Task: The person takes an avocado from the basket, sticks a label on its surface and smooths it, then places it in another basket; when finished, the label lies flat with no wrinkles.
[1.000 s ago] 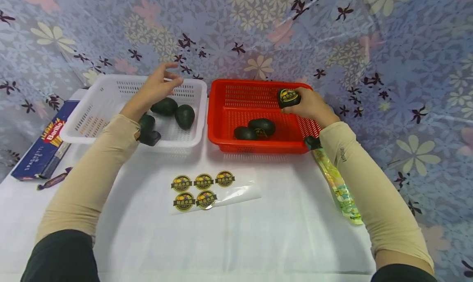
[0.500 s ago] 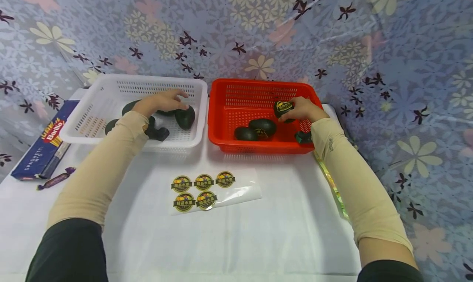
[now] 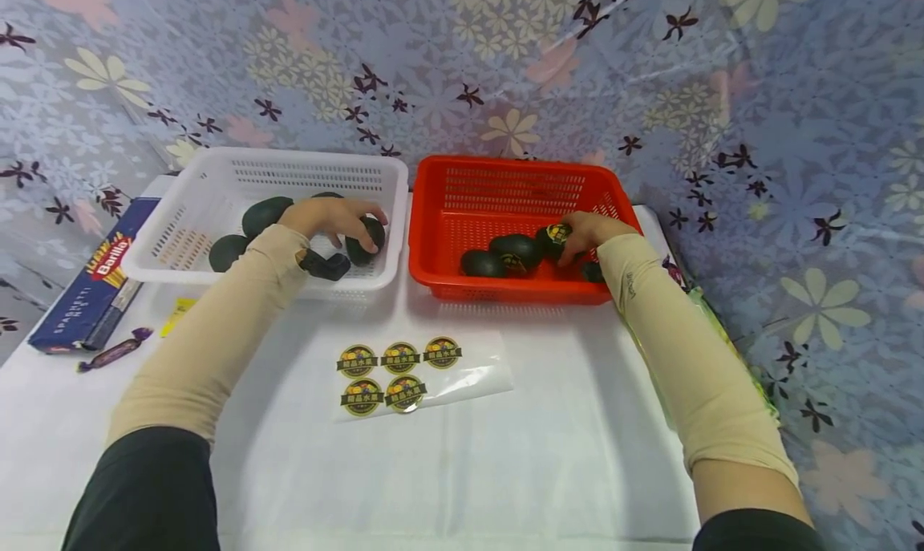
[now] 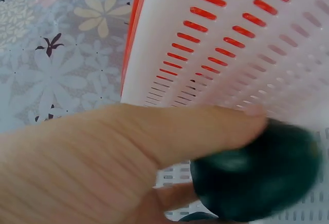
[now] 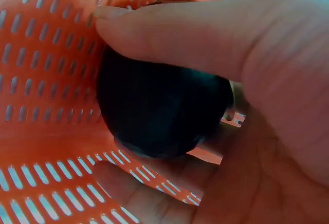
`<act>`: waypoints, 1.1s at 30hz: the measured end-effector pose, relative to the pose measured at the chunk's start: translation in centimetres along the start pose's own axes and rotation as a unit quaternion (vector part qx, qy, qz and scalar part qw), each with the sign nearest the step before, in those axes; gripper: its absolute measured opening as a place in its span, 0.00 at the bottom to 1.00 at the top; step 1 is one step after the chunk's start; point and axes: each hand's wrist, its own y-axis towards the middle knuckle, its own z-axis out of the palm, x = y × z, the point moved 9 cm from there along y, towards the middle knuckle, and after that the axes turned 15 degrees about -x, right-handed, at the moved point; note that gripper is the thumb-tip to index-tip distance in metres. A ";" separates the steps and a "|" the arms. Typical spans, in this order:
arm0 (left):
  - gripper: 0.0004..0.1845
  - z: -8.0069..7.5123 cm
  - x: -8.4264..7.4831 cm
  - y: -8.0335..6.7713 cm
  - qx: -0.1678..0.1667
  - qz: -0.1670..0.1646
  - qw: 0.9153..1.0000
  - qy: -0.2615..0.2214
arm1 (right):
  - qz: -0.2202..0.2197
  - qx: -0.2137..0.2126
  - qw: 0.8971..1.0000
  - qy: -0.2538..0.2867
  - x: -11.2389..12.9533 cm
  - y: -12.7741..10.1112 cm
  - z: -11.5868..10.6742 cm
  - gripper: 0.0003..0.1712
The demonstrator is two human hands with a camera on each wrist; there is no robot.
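Note:
My left hand (image 3: pixel 328 216) is inside the white basket (image 3: pixel 176 214), its thumb and fingers around a dark green avocado (image 3: pixel 366 244) near the right wall. In the left wrist view the thumb lies along that avocado (image 4: pixel 262 175). Several more plain avocados (image 3: pixel 267 216) lie beside and behind the hand, partly hidden. Inside the red basket (image 3: pixel 462 188), my right hand (image 3: pixel 593 234) holds an avocado (image 3: pixel 550 243) bearing a black-and-gold round sticker (image 3: pixel 559 233). It sits low, beside two other avocados (image 3: pixel 515 253). The right wrist view shows thumb and fingers spread around the dark fruit (image 5: pixel 159 106).
In front of the baskets lies a clear sheet (image 3: pixel 469 382) with several round stickers (image 3: pixel 404 392). A spaghetti box (image 3: pixel 87 286) and a purple-wrapped candy (image 3: pixel 115 350) are at the left. A green-yellow packet (image 3: pixel 711 314) is partly under the right sleeve. A floral cloth (image 3: pixel 462 62) hangs behind.
My left hand has come down into the white basket and taken hold of an avocado. My right hand has lowered the stickered avocado from the red basket's back right corner to beside the other two.

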 end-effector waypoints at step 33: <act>0.38 -2.5 -1.0 -5.3 -0.143 0.099 0.983 -0.053 | -0.079 -0.055 0.995 -0.040 1.3 -2.7 -3.4 0.43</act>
